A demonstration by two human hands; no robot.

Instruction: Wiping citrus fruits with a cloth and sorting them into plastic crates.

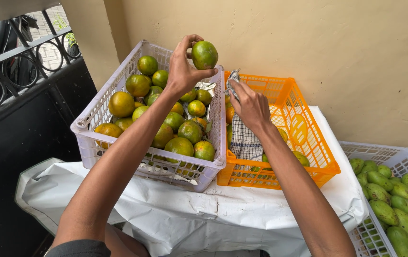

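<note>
Holding round green orange (205, 54) aloft, left hand (183, 71) pinched smooth fruit between fingertips and thumb, above white crate (87, 124). Crate was slatted plastic, heaped with glossy green-and-orange citrus (180, 132). Right hand (250, 105) closed around checked cloth (243, 141), soft fabric bunched in fist and trailing down into orange crate (322, 159), also latticed plastic, just beside white one. Both crates sat on wrinkled white sheet (189, 214). Third white crate (380, 153) at right held oblong matte green mangoes (394, 200). Plain plaster wall (308, 38) behind.

No packages, labels, signs or screens are in view.
</note>
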